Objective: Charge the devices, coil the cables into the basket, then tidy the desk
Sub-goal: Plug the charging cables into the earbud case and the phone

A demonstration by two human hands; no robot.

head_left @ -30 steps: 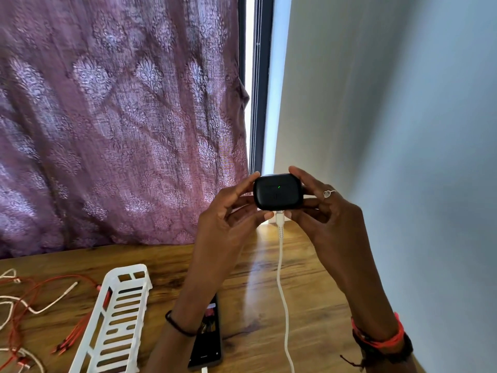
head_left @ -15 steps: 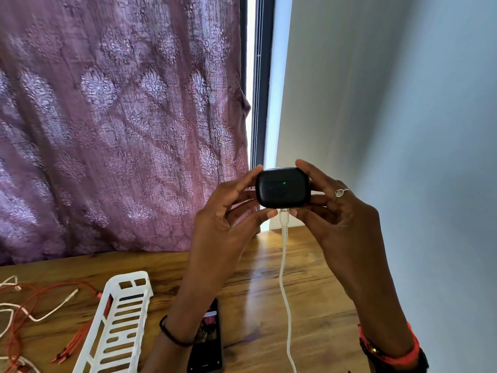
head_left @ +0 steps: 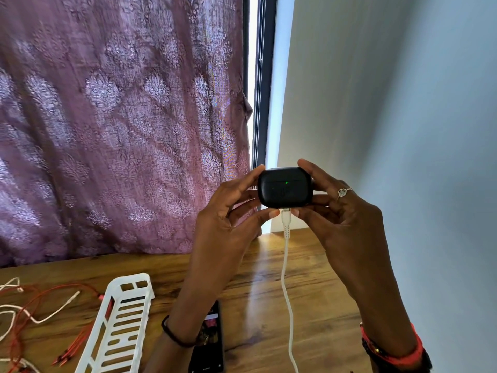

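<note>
- Just off centre of my view, toward 5 o'clock, the black earbud case [head_left: 285,187] is held in the air above the desk [head_left: 322,305], with a small green light lit on its front face.
- A white charging cable [head_left: 285,265] is plugged into its underside. It drops straight toward 6 o'clock and runs off the bottom edge.
- My left hand [head_left: 223,219] pinches the case from 9 o'clock, thumb on top and fingers curled beneath. My right hand [head_left: 347,219] clamps it from 3 o'clock the same way, one fingertip just beside the plug.
- At 7 o'clock from the case a dark phone [head_left: 212,343] lies flat on the desk, partly hidden by my left wrist. I cannot tell whether it is plugged in.
- Farther out at 8 o'clock sits the white slotted basket [head_left: 128,279]. I cannot make out through the slots what is inside.
- Beyond it, at the frame's 8 o'clock edge, red cables [head_left: 74,349] and loose white cables [head_left: 57,308] sprawl tangled on the wood.
- I judge the task to be at an early stage. The green light suggests the case is charging. What is left is to set the case down, coil the loose cables into the basket and tidy the desk.
</note>
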